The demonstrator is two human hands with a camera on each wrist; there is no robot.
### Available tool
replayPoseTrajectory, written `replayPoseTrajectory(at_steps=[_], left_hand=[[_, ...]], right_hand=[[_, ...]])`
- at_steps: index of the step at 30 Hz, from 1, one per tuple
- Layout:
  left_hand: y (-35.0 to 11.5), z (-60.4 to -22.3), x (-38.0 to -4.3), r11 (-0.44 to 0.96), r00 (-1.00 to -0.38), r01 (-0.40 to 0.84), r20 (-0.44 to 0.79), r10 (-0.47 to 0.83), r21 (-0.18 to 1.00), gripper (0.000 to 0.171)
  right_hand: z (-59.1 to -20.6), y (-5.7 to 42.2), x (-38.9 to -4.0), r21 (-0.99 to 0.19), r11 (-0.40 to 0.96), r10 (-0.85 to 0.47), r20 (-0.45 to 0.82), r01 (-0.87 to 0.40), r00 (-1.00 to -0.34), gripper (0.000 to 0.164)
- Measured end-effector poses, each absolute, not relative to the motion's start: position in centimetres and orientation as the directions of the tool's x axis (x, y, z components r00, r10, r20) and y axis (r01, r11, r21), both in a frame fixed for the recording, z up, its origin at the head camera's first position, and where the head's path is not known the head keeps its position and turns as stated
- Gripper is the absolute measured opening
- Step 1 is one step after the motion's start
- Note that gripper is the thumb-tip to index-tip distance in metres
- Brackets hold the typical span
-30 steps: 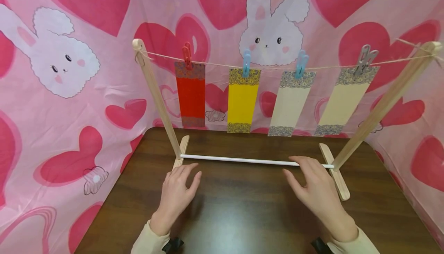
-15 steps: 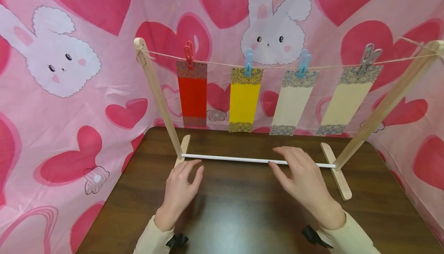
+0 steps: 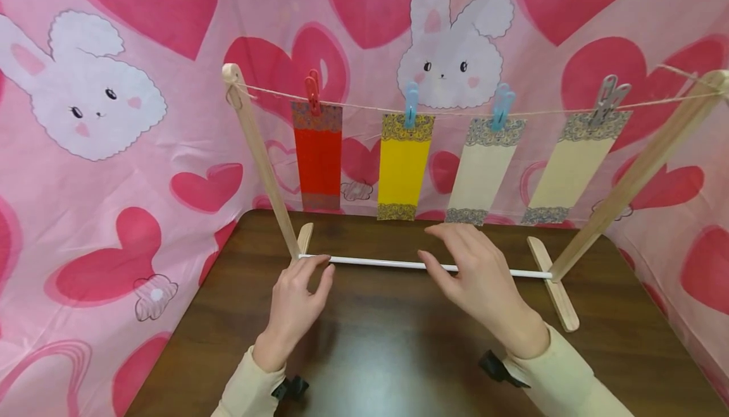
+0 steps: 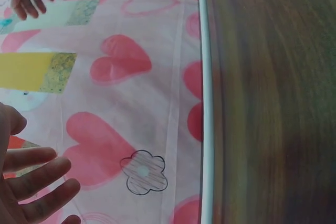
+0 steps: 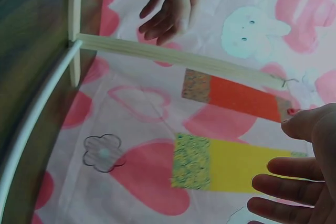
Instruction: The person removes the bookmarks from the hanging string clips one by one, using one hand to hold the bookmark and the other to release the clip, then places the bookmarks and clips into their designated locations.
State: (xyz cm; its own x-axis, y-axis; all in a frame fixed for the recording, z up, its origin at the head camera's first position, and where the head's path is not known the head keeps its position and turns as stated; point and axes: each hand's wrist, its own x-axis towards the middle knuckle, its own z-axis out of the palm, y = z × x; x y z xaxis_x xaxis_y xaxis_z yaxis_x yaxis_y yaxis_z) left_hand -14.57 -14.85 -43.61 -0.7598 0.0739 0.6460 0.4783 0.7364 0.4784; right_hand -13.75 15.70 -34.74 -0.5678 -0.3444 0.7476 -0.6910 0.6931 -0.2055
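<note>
My left hand (image 3: 297,309) is held over the table near the left foot of a wooden stand, fingers loosely bent and holding nothing. My right hand (image 3: 484,284) hovers with spread fingers and overlaps the white rod (image 3: 376,262) in the head view. Behind the hands, four-sided strips hang from a string (image 3: 359,107): a red strip (image 3: 317,161), a yellow strip (image 3: 403,170), a white strip (image 3: 484,173) and a cream strip (image 3: 575,170). A red clothespin (image 3: 312,94), two blue clothespins (image 3: 411,105) and a grey clothespin (image 3: 608,102) grip their patterned tops.
The string is tied between a left post (image 3: 259,151) and a right post (image 3: 638,176), joined low by the rod. Their flat feet stand on a dark wooden table (image 3: 376,354). A pink cloth (image 3: 193,113) with hearts and rabbits surrounds the table's back and sides.
My right hand has moved left and a little up, away from the right post. My left hand has barely shifted. The strips hang as before.
</note>
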Motion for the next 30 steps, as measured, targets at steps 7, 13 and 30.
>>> replayPoseTrajectory(at_steps=[7,13,30], left_hand=[[-15.1,-43.1,-15.0,0.718,-0.766,0.468,0.642,0.038,0.515,0.018],[-15.0,-42.6,-15.3,0.702,-0.748,0.488,0.663,0.03,0.518,0.018],[-15.0,-40.7,-17.6,0.55,-0.689,0.568,0.719,-0.088,0.612,0.021]], right_hand=[[-32.7,14.5,-14.3,-0.171,0.67,-0.374,0.763,-0.723,-0.527,0.035],[-31.2,13.8,-14.5,-0.153,0.658,-0.386,0.772,-0.738,-0.505,0.034],[-27.4,12.0,-15.5,-0.185,0.66,-0.409,0.725,-0.729,-0.554,0.037]])
